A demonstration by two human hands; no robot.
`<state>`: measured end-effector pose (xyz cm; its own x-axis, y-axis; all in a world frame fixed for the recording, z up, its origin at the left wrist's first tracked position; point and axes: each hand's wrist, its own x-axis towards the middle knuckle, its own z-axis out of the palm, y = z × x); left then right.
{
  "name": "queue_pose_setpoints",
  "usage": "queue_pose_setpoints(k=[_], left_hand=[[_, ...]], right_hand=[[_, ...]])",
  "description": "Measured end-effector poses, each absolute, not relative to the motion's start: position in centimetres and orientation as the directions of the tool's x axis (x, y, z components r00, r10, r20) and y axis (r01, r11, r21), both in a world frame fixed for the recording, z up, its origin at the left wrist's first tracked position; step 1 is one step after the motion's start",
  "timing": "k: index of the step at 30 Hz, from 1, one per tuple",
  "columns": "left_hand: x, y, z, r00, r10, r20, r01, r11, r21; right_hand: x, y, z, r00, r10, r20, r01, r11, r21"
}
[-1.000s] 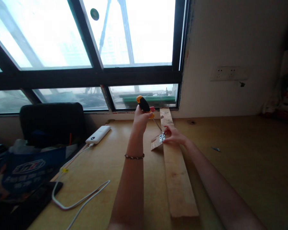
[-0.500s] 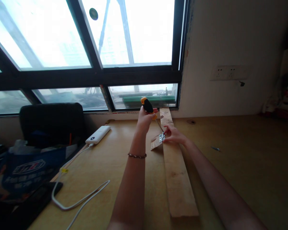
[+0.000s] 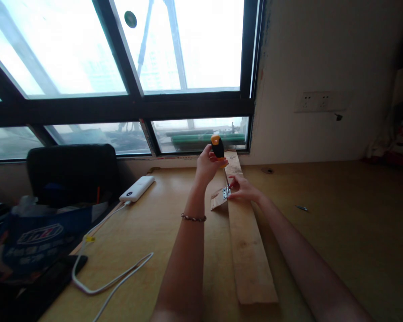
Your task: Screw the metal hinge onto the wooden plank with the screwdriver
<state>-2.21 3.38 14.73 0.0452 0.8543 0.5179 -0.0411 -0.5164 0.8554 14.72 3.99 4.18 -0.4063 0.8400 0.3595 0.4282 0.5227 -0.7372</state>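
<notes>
A: Clenched on anything, on the left?

B: Yes, with the left grip (image 3: 208, 167), closed round the black-and-yellow handle of a screwdriver (image 3: 217, 146).

A: And with the right grip (image 3: 244, 189)?

B: Reaching by thumb and forefinger to a metal hinge (image 3: 226, 193); cannot tell whether pinching it, the screwdriver's shaft or something smaller.

A: Handling how, by the look of things?

B: For the screwdriver, probably light and stiff, best held by the thick handle, likely slick along the shaft. For the hinge, likely hard and slippery; best to take by the edges. For the wooden board (image 3: 250, 250), probably rigid and heavier; best to press flat beside the hinge.

A: Pointing which way?

B: Tip down, handle up, with a steep long axis from the left grip to the hinge, just beside the right grip. For the board, lengthwise under the right grip, from nearer than both grips to beyond them, toward the window (image 3: 195, 100). For the small wooden piece (image 3: 217, 201), slanting, just left of the right grip.

A: Anything else on the table (image 3: 161, 214)?

B: Well left of the left grip, a white power bank (image 3: 137, 188).
</notes>
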Motion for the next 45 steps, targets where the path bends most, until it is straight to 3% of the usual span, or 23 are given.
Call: queue_pose_setpoints(k=[6, 14, 21, 36, 45], left_hand=[[-2.4, 3.3, 14.9, 0.0, 0.832, 0.555, 0.117, -0.552, 0.826], [-1.8, 2.6, 14.8, 0.233, 0.785, 0.574, 0.038, -0.598, 0.801], [-0.7, 2.9, 14.3, 0.077, 0.772, 0.631, 0.096, -0.636, 0.766], [-1.6, 3.2, 14.3, 0.063, 0.742, 0.667, 0.347, -0.643, 0.682], [-1.7, 3.2, 14.2, 0.214, 0.798, 0.563, 0.012, -0.578, 0.816]], right_hand=[[14.8, 4.0, 4.2, -0.406, 0.842, 0.354, 0.43, 0.518, -0.739], [14.7, 3.9, 4.3, -0.411, 0.836, 0.363, 0.434, 0.53, -0.729], [14.8, 3.9, 4.3, -0.418, 0.83, 0.369, 0.419, 0.537, -0.732], [14.8, 4.4, 3.6, -0.421, 0.819, 0.39, 0.354, 0.544, -0.761], [14.8, 4.3, 3.8, -0.427, 0.82, 0.382, 0.337, 0.536, -0.774]])
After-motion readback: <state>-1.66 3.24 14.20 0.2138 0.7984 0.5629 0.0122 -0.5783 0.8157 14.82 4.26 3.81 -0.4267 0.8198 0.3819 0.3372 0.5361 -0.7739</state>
